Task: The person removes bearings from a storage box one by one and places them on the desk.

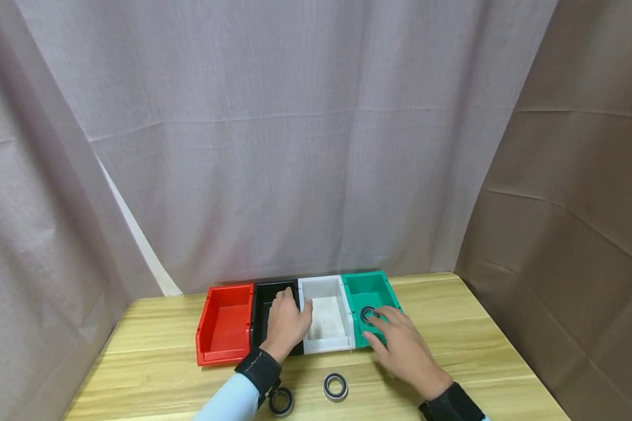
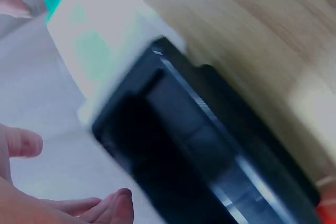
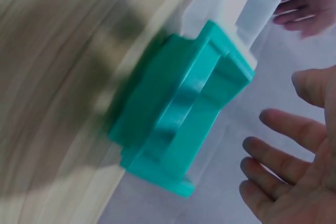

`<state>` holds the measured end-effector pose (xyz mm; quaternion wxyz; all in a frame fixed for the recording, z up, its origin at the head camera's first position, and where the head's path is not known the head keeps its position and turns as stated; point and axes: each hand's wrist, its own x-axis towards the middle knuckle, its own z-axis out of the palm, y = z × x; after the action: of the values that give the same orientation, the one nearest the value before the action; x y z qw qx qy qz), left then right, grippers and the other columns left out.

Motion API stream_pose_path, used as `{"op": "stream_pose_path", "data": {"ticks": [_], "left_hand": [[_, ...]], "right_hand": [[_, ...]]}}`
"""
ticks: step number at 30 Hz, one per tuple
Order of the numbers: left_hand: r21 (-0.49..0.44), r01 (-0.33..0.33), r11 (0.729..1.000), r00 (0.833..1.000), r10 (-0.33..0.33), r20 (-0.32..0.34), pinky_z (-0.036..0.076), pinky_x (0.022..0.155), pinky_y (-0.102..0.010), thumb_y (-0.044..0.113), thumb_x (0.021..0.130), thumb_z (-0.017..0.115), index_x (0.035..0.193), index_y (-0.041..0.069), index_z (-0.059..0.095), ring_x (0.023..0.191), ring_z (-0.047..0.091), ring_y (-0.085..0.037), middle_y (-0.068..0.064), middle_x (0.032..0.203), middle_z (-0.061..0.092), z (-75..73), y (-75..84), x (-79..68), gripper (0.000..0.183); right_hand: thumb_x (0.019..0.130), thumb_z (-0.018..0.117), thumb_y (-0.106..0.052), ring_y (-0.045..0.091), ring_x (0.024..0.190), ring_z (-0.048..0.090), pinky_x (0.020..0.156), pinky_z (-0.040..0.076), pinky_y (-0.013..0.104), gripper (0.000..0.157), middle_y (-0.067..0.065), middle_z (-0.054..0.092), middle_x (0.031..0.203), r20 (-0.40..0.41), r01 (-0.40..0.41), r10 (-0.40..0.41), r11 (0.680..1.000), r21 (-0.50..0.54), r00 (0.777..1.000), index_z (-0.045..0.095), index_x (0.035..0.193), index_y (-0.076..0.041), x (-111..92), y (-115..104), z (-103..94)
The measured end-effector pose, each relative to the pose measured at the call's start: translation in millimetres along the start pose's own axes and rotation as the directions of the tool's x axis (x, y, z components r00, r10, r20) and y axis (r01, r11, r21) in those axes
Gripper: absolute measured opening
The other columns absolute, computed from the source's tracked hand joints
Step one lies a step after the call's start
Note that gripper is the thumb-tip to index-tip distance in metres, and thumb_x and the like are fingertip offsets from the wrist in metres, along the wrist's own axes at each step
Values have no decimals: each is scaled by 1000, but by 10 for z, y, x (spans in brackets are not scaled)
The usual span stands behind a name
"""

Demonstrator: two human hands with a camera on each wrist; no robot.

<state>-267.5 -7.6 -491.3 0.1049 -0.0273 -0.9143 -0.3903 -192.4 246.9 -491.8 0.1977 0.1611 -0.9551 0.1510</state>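
My left hand (image 1: pixel 287 321) is over the black bin (image 1: pixel 263 295), thumb and fingers apart, holding nothing. In the left wrist view the fingers of this hand (image 2: pixel 107 208) show beyond the black bin's edge. My right hand (image 1: pixel 402 348) hovers over the front of the green bin (image 1: pixel 371 282), its fingers spread. A ring-shaped ball bearing (image 1: pixel 367 313) appears in the green bin, close to those fingertips and partly covered by them. The right wrist view shows the right hand (image 3: pixel 299 166) with nothing in its grasp.
Left of the black bin stands a red bin (image 1: pixel 226 321); a white bin (image 1: pixel 326 316) sits between the black and green ones. Two more bearings lie on the wooden table, one in front (image 1: pixel 335 387), another beside the left wrist (image 1: pixel 281 413). A grey curtain (image 1: pixel 295 175) hangs behind.
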Motion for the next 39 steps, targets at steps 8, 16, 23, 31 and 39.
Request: {"op": "stream_pose_path", "data": {"ticks": [8, 16, 23, 31, 39], "left_hand": [[-80, -78, 994, 996, 80, 27, 51, 110, -60, 33, 101, 70, 143, -10, 58, 126, 64, -42, -27, 137, 65, -138, 212, -377, 62], [-148, -51, 988, 988, 72, 139, 45, 116, -64, 37, 101, 69, 143, -9, 58, 139, 58, -47, -29, 145, 62, -45, 277, -569, 63], [-154, -34, 988, 984, 60, 169, 42, 119, -65, 37, 101, 68, 145, -9, 56, 143, 53, -49, -31, 148, 58, 61, 279, -597, 66], [-112, -84, 990, 977, 104, 188, 40, 119, -66, 36, 99, 71, 149, -17, 46, 142, 50, -52, -36, 146, 54, 246, 353, -542, 77], [-128, -120, 984, 970, 143, 195, 39, 120, -63, 33, 101, 67, 153, -21, 36, 142, 48, -48, -36, 149, 48, 535, 532, -315, 81]], "right_hand": [[98, 78, -27, 45, 136, 60, 113, 48, 61, 44, 26, 67, 140, -63, -51, 51, 999, 3, 997, 73, 130, 3, -67, 189, -27], [99, 77, -28, 45, 135, 61, 111, 50, 61, 46, 25, 67, 140, -62, -50, 51, 999, 18, 997, 71, 133, 2, -64, 160, 14], [99, 77, -28, 43, 134, 62, 111, 51, 60, 45, 24, 68, 140, -87, -52, 54, 998, 29, 995, 72, 133, 1, -86, 145, 54], [99, 77, -25, 42, 134, 61, 110, 52, 60, 38, 22, 68, 139, -122, -60, 64, 998, 35, 990, 75, 127, 0, -130, 166, 51], [98, 77, -24, 42, 132, 62, 109, 52, 59, 35, 23, 69, 136, -140, -36, 38, 999, 15, 989, 76, 125, 0, -160, 155, 54]]}}
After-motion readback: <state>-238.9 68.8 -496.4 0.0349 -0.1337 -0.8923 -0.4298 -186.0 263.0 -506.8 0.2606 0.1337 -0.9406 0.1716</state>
